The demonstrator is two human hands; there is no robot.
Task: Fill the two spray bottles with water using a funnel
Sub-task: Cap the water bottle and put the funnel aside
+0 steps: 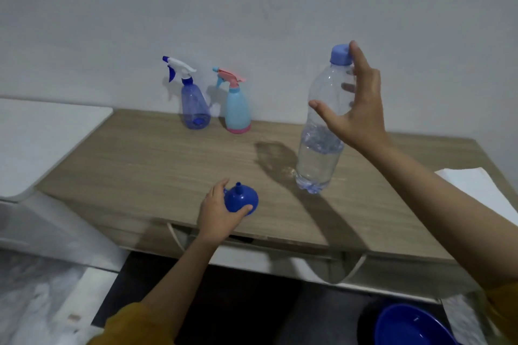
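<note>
Spray bottles, two of them, stand upright side by side at the back of the wooden surface (140, 165), against the pale wall. The left one is a see-through blue spray bottle (195, 109) with a white and blue trigger head. Just to its right is a light blue spray bottle (237, 109) with a pink trigger head and pink base. Both still have their heads on.

My left hand (217, 211) rests near the front edge of the surface, its fingers (244, 209) curled around a blue funnel (241, 200), which sits upside down with its spout pointing up.

My right hand (357, 109) is raised, its fingers (319, 109) wrapped around a clear water bottle (319, 145) with a blue cap (340, 54). The bottle is partly filled with water, tilts slightly and hangs above the surface, to the right of the spray bottles.

A blue bowl (406, 328) sits low at the bottom right, below the surface.
</note>
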